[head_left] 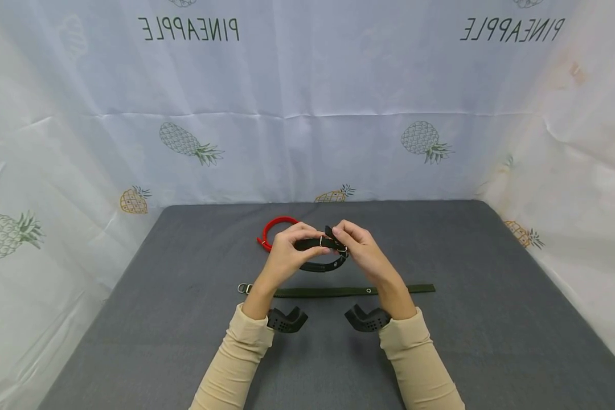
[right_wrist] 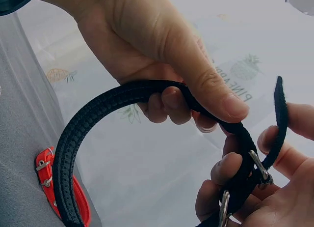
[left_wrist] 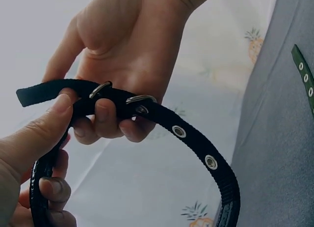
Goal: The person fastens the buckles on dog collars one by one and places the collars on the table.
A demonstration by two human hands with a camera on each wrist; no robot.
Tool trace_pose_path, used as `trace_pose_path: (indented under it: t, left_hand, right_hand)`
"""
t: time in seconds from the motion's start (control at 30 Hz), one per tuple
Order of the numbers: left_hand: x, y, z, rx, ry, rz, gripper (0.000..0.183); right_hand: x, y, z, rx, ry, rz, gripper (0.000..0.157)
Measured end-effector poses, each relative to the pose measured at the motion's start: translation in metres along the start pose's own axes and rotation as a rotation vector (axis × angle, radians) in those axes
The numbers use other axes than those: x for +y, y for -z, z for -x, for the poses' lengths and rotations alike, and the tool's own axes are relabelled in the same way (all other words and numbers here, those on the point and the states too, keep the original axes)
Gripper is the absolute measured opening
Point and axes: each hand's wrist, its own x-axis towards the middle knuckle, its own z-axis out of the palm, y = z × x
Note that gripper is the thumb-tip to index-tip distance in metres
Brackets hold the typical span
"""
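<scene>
Both hands hold a black collar [head_left: 324, 267] in the air above the table. It is bent into a loop, with metal eyelets, a buckle [right_wrist: 259, 167] and a metal ring [left_wrist: 141, 99]. My left hand [head_left: 283, 255] grips the band on the left, thumb pressed along it and fingers curled round. On the other side my right hand [head_left: 367, 254] pinches the strap at the buckle. The strap's free end [left_wrist: 37, 93] passes through the buckle and sticks out beyond it. Fingers partly hide the buckle in the head view.
A red collar [head_left: 266, 229] lies coiled on the grey table [head_left: 184, 319] behind the left hand. Nearer, a green strap [head_left: 318, 292] with eyelets lies stretched out beneath the forearms. Pineapple-print cloth [head_left: 307, 154] hangs behind and at both sides.
</scene>
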Motion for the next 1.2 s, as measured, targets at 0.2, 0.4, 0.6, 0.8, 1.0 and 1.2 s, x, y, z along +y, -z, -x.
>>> trace_pose_path:
  t: [0.2,0.4,0.6,0.8,1.0,1.2]
  left_hand:
    - [0.0023,0.0015,0.0003,-0.009,-0.014,-0.035,0.030]
    - [0.0014,0.0032,0.0011,0.000,-0.043,-0.025,0.032]
    - [0.0008,0.0047,0.0004,-0.005,-0.059,-0.003,0.031]
    - [0.0004,0.0053,0.0005,-0.006,-0.074,0.004,0.031]
    - [0.0000,0.0045,0.0005,-0.004,-0.093,-0.008,0.031]
    - [0.0006,0.0043,0.0006,-0.011,-0.092,-0.008,0.031]
  right_hand:
    - [-0.0011,0.0008,-0.0001,0.005,0.009,0.009,0.027]
    - [0.0003,0.0024,0.0001,0.005,0.028,0.006,0.025]
    - [0.0011,0.0033,0.0000,0.004,0.055,-0.008,0.022]
    - [0.0024,0.0036,0.0006,-0.016,0.098,-0.014,0.020]
    - [0.0010,0.0030,0.0010,-0.023,0.120,-0.022,0.017]
    - [0.0016,0.0020,0.0005,-0.002,0.119,-0.025,0.017]
